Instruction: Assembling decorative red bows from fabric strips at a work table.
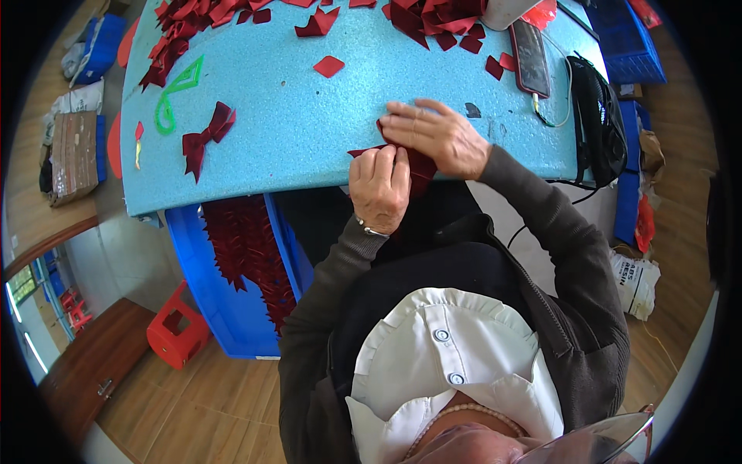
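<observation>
At the near edge of the light blue table (282, 127), a dark red velvet fabric piece (421, 172) lies partly hidden under both hands. My left hand (380, 185) has its fingers curled down on the fabric's left part, gripping it. Across its upper part lies my right hand (442, 141), fingers stretched out and pressed flat. To the left rests a dark red velvet bow (202, 142). Farther off is a single red diamond-shaped fabric piece (329, 66).
Piles of red fabric pieces (433, 19) cover the far side. A green plastic strip (176, 97) lies at left. On the right are a plugged-in phone (529, 58) and a black bag (599, 127). Below the table, a blue bin (224, 321) holds dark red garlands beside a red stool (174, 332).
</observation>
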The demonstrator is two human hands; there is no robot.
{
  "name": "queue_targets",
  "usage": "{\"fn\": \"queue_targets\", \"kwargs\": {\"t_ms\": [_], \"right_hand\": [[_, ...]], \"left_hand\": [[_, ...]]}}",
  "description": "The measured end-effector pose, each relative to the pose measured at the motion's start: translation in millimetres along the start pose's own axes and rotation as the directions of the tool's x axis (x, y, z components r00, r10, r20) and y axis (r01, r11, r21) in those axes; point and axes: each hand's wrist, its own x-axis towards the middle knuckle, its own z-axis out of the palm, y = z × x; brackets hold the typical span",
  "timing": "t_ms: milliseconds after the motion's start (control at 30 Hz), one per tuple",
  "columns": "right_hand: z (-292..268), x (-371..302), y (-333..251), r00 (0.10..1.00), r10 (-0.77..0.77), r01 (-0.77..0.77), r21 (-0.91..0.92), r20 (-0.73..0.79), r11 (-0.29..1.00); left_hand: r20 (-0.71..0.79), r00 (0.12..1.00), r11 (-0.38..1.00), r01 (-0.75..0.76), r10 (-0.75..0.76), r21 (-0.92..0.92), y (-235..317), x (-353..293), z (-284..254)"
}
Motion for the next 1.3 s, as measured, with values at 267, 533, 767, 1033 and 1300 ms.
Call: {"fn": "queue_targets", "kwargs": {"t_ms": [267,533,767,1033,1300], "right_hand": [[-34.9,-48.4,-3.2,0.894,0.390,-0.318,0.301,-0.221,0.899],[-46.5,-92.7,-4.3,0.825,0.511,-0.424,0.332,-0.243,0.843],[-29.6,-81.4,5.8,0.796,0.511,-0.422,0.308,-0.324,0.853],[-38.4,-89.8,18.4,0.650,0.743,-0.516,0.623,-0.164,0.588],[-50.6,-124.9,-44.7,0.765,0.540,-0.464,0.280,-0.352,0.840]], "left_hand": [[-0.057,0.991,0.991,0.120,-0.124,-0.067,43.5,9.2,-4.6],[-0.051,0.993,0.993,0.101,-0.103,-0.057,83.9,20.3,9.1],[0.154,0.986,0.998,0.064,-0.059,-0.025,94.2,11.7,20.9],[0.072,0.992,0.975,0.117,-0.105,-0.187,71.9,0.2,15.6],[-0.148,0.935,0.945,0.311,-0.324,-0.102,96.8,-29.9,-22.3]]}}
